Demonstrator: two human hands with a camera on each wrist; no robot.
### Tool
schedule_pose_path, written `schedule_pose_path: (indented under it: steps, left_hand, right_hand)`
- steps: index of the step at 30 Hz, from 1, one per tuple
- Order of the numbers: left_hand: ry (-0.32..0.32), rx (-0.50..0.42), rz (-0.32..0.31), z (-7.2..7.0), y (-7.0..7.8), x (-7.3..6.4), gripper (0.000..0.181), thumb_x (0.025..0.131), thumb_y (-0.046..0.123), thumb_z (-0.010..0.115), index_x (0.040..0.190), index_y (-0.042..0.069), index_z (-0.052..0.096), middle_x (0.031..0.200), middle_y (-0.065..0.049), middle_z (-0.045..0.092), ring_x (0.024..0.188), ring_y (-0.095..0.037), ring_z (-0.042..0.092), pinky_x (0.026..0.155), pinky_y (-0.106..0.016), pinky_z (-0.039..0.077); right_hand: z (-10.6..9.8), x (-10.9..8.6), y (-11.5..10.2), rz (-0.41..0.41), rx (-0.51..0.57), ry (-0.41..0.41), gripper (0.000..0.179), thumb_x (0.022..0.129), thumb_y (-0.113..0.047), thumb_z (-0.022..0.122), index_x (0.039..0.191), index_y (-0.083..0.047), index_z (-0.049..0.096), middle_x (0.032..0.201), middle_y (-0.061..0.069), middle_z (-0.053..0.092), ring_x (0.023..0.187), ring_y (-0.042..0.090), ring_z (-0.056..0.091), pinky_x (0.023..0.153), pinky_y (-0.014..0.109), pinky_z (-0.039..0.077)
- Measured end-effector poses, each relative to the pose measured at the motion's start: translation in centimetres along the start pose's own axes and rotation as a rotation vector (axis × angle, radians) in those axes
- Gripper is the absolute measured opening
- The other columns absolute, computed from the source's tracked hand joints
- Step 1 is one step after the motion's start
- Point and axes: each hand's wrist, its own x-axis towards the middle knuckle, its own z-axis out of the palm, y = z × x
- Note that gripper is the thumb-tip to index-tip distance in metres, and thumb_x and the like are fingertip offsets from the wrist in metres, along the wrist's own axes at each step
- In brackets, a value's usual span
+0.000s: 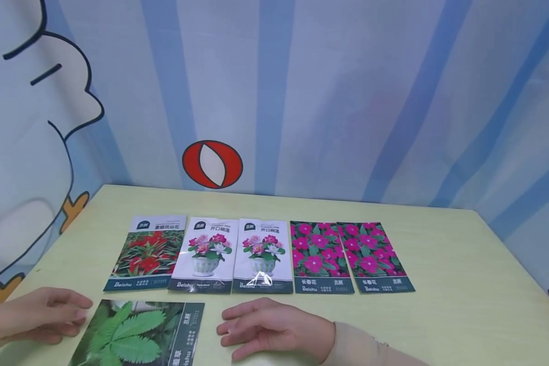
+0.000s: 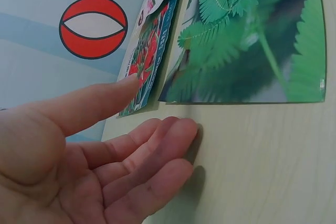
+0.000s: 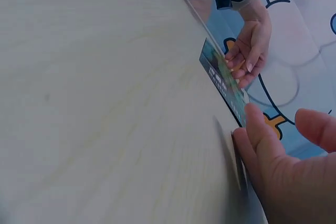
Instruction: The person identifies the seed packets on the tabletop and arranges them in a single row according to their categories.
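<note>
A seed packet with green fern-like leaves [image 1: 134,338] lies turned sideways at the table's front, its dark label strip to the right. My left hand [image 1: 36,317] is beside its left edge, fingers loosely bent and holding nothing. In the left wrist view, a narrow strip of table separates those fingertips [image 2: 181,135] from the leaf packet [image 2: 252,51]. On the packet's other side my right hand [image 1: 276,328] rests low at the table, fingers pointing left towards it, also holding nothing. The right wrist view shows the leaf packet [image 3: 220,80] beyond the right hand [image 3: 283,177].
Behind lies a row of packets: one with red flowers [image 1: 148,254], two with potted lotuses [image 1: 203,256] [image 1: 262,256], two with magenta flowers [image 1: 320,256] [image 1: 375,256]. The pale table [image 1: 448,254] meets a striped cartoon backdrop [image 1: 329,101] at its far edge.
</note>
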Motion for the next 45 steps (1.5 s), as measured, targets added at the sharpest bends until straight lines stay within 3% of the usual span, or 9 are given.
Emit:
schedule_pose_path:
  steps: [6,9,12,16,19,23,26,36,45]
  left_hand:
    - [-0.009,-0.097,-0.027,-2.1,-4.3,4.7,0.064,0.084,0.038,0.067,0.125,-0.006,0.047,0.104,-0.011,0.064,0.09,-0.026,0.063,0.078,-0.041,0.053]
    - [-0.008,-0.087,-0.01,-2.0,-4.8,5.2,0.068,0.082,0.043,0.067,0.127,-0.005,0.047,0.103,-0.01,0.065,0.089,-0.026,0.063,0.077,-0.041,0.053]
    - [0.007,-0.074,-0.001,-0.9,-3.6,3.7,0.066,0.084,0.041,0.067,0.127,-0.006,0.047,0.101,-0.009,0.065,0.087,-0.025,0.063,0.075,-0.039,0.053]
    - [0.002,-0.029,0.027,0.9,-0.2,-0.1,0.063,0.089,0.037,0.062,0.124,-0.012,0.044,0.098,-0.007,0.064,0.084,-0.021,0.061,0.076,-0.037,0.052]
    - [-0.017,-0.035,0.03,1.4,0.7,-1.2,0.056,0.09,0.033,0.061,0.12,-0.012,0.046,0.096,-0.005,0.063,0.083,-0.019,0.06,0.077,-0.036,0.052]
    - [-0.023,-0.08,0.036,1.5,0.4,-1.3,0.032,0.091,0.023,0.06,0.107,-0.004,0.052,0.086,-0.003,0.061,0.077,-0.017,0.059,0.072,-0.034,0.053]
    - [-0.056,-0.101,0.1,1.8,1.0,-2.2,0.018,0.093,0.018,0.057,0.098,0.002,0.05,0.078,-0.002,0.057,0.072,-0.016,0.056,0.067,-0.03,0.05]
    - [-0.218,-0.176,0.245,1.5,2.7,-2.9,0.02,0.096,0.025,0.053,0.095,0.007,0.044,0.077,0.0,0.047,0.073,-0.014,0.049,0.068,-0.028,0.047]
    - [-0.261,-0.166,0.374,2.6,5.7,-2.9,0.015,0.099,0.021,0.047,0.101,0.006,0.046,0.089,-0.001,0.051,0.079,-0.015,0.049,0.069,-0.032,0.045]
  right_hand:
    - [2.2,1.2,0.2,-0.018,0.071,0.066,0.048,0.09,0.005,0.05,0.136,0.01,0.036,0.124,0.017,0.054,0.108,0.024,0.056,0.094,0.048,0.043]
    - [3.0,1.6,0.4,-0.042,0.094,0.109,0.048,0.09,0.005,0.05,0.135,0.011,0.036,0.123,0.018,0.054,0.11,0.026,0.055,0.093,0.049,0.044]
    - [3.4,2.0,0.7,-0.084,0.109,0.155,0.048,0.088,0.007,0.051,0.134,0.012,0.037,0.117,0.02,0.056,0.106,0.026,0.057,0.092,0.051,0.044]
    - [3.7,2.3,0.9,-0.096,0.104,0.21,0.045,0.088,0.008,0.051,0.132,0.012,0.041,0.112,0.018,0.059,0.102,0.024,0.059,0.09,0.049,0.046]
    - [4.0,2.6,1.0,-0.113,0.1,0.246,0.043,0.087,0.009,0.051,0.129,0.012,0.044,0.109,0.018,0.061,0.103,0.026,0.059,0.089,0.05,0.047]
    - [4.4,3.1,1.2,-0.142,0.096,0.29,0.04,0.084,0.013,0.051,0.124,0.014,0.047,0.104,0.019,0.062,0.098,0.026,0.062,0.087,0.053,0.046]
    - [4.5,3.3,1.1,-0.132,0.092,0.301,0.037,0.084,0.013,0.051,0.121,0.013,0.051,0.099,0.016,0.064,0.089,0.021,0.064,0.086,0.051,0.047]
    - [3.9,3.2,0.5,-0.048,0.056,0.212,0.018,0.085,0.007,0.055,0.098,-0.005,0.059,0.074,0.004,0.064,0.063,0.012,0.062,0.084,0.045,0.05]
    - [3.3,2.8,0.1,0.0,-0.092,0.067,0.023,0.086,0.005,0.054,0.104,-0.006,0.063,0.074,0.001,0.064,0.053,0.006,0.057,0.051,0.02,0.051]
